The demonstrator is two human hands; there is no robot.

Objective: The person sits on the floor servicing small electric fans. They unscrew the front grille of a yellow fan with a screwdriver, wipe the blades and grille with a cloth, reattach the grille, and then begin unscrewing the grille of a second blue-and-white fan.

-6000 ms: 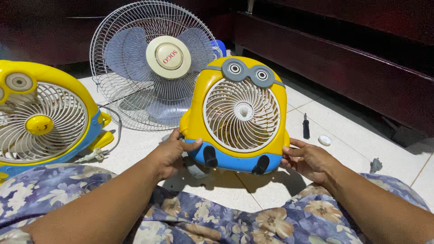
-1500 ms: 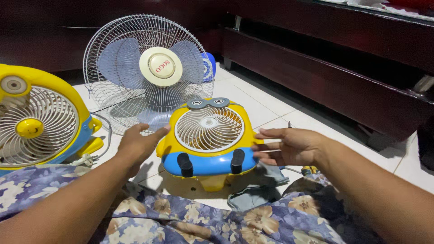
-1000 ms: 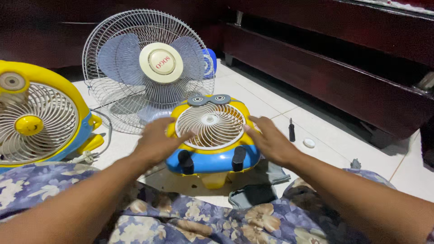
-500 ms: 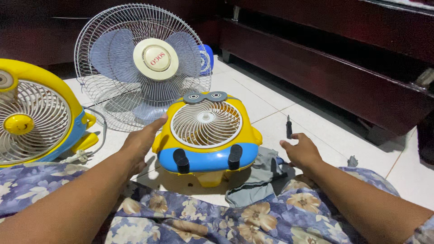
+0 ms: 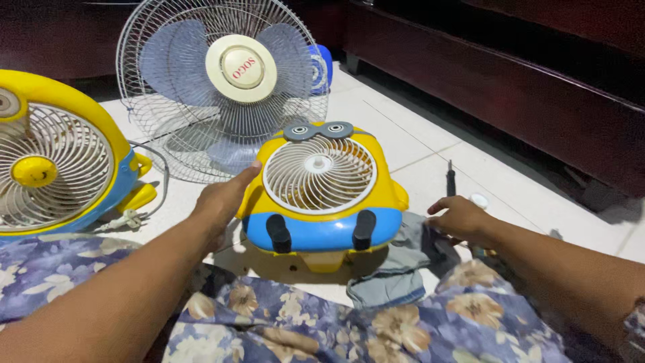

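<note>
The left hand (image 5: 222,200) lies flat with its fingers held loosely together against the upper left side of a small yellow and blue fan (image 5: 321,195), which leans back on the tiled floor (image 5: 403,141) just in front of the person's lap. Its round white grille faces up toward the camera, two grey goggle eyes sit on its top edge, and two black feet stick out of its blue lower band.

The right hand (image 5: 462,218) is off the fan, well to the right of it, hovering low with the fingers curled loosely and pointing left. It holds nothing that can be seen. Just under and to the left of this hand lies a crumpled grey cloth (image 5: 402,263), touching the fan's lower right corner. Just beyond the hand's fingertips a dark screwdriver (image 5: 451,181) lies on the floor, and a small white cap (image 5: 478,199) sits beside it.

Far left of the left hand stands a second yellow fan (image 5: 54,165) with a white grille. Beyond the left hand, a large white-caged pedestal fan (image 5: 225,84) with blue blades stands upright. Floral blue fabric (image 5: 282,329) covers the person's legs beneath both forearms.
</note>
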